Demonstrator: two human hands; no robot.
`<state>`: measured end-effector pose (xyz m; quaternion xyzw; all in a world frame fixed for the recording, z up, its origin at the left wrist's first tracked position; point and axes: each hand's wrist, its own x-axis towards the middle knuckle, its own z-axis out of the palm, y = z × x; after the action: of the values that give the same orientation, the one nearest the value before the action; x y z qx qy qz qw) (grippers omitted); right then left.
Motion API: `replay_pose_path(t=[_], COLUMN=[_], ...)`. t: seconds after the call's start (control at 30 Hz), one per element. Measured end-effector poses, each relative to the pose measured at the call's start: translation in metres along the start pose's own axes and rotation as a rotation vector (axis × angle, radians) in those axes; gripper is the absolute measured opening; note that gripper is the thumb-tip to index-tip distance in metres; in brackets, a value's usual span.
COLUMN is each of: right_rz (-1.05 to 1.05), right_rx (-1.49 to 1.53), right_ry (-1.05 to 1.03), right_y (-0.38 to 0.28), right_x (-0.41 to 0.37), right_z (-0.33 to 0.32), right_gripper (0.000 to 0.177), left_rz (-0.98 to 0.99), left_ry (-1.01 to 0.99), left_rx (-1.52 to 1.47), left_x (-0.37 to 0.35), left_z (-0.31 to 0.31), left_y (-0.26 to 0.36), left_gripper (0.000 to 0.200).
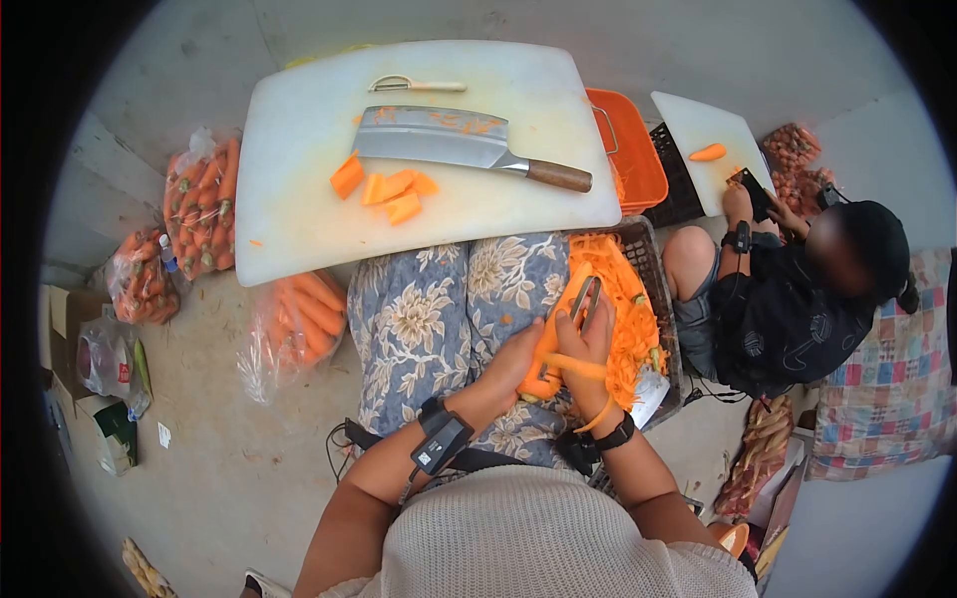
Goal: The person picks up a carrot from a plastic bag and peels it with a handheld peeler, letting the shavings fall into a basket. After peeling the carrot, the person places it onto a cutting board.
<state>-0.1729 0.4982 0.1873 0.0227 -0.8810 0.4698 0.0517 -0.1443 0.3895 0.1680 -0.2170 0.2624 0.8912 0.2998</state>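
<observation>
The left hand [516,357] grasped a carrot [547,344], the right hand [593,342] a peeler [591,301]; its slipping could have cut the left hand.

White cutting board [299,130]: peeler [439,87], cleaver [434,139], carrot chunks [404,208] on top.

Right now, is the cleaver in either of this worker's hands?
No, the cleaver lies on the white board, while the left hand holds a carrot and the right hand a peeler.
</observation>
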Motion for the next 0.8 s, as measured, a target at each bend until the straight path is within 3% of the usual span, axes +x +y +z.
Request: replay_pose_path(t=[0.1,0.27,0.33,0.5,0.6,0.7,0.8], right_rz=[-0.025,0.210,0.238,0.199,0.246,0.368,0.424], right_rx=[-0.033,0.081,0.114,0.156,0.399,0.322,0.491], right_ry=[0.017,0.092,0.058,0.018,0.109,0.021,-0.055], right_y=[0.006,0.036,0.069,0.066,0.083,0.101,0.106], right_x=[0.008,0.054,0.064,0.072,0.081,0.089,0.093], right_z=[0.001,-0.006,0.000,0.001,0.004,-0.003,-0.005], right_gripper=[0.048,0.020,0.019,0.022,0.024,0.018,0.019], left_rz=[0.009,-0.042,0.009,-0.020,-0.020,-0.005,-0.002], left_ry=[0.002,0.040,0.034,0.037,0.039,0.050,0.042], left_rx=[0.002,0.102,0.078,0.082,0.119,0.126,0.096], left_x=[0.001,0.005,0.005,-0.001,-0.006,-0.003,-0.003], left_z=[-0.002,-0.008,-0.005,0.004,0.008,0.004,0.002], left_y=[0.000,-0.010,-0.011,-0.001,0.001,-0.001,-0.002], left_gripper=[0.045,0.045,0.045,0.046,0.045,0.042,0.039])
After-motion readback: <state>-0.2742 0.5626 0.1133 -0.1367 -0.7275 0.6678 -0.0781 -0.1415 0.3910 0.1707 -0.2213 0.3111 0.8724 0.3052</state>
